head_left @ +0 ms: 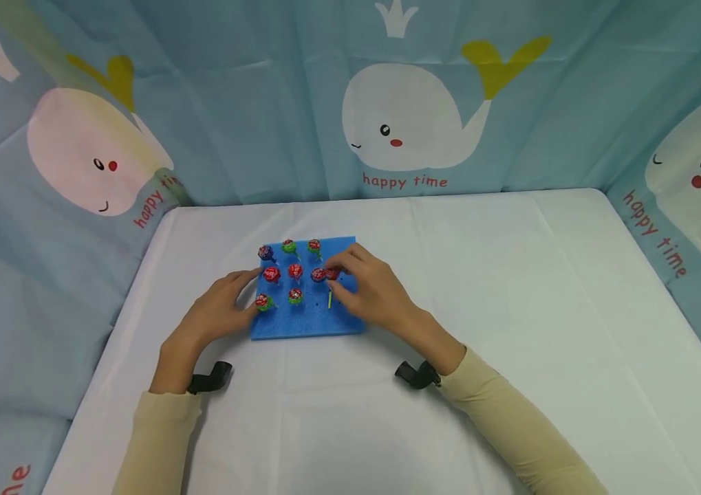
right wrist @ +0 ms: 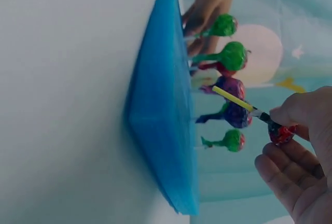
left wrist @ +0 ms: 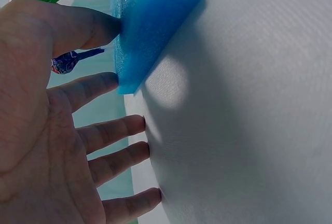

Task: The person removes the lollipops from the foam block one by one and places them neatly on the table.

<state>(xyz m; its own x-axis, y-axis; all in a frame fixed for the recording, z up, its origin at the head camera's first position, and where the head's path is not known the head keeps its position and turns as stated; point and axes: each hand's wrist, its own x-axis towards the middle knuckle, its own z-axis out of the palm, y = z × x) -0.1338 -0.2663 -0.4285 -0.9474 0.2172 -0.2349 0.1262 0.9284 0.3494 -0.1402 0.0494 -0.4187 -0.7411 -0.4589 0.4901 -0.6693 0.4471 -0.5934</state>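
Note:
A blue foam board (head_left: 307, 323) lies on the table with several wrapped lollipops standing in it by their sticks. Over the board's right part, my right hand (head_left: 371, 285) pinches a red-wrapped lollipop (right wrist: 280, 133) by its head between thumb and fingers. Its yellow stick (right wrist: 231, 98) points down toward the foam, its tip clear of the board in the right wrist view. At the board's left edge my left hand (head_left: 219, 308) rests with spread fingers; the thumb (left wrist: 88, 27) and index fingertip touch the foam's side. A green-wrapped lollipop (head_left: 263, 302) stands beside that thumb.
A white cloth (head_left: 511, 309) covers the table. Behind and at the sides hangs a blue curtain (head_left: 251, 103) with whale prints. Dark wrist cameras (head_left: 418, 375) are strapped to both forearms. Small holes show in the foam near my right hand.

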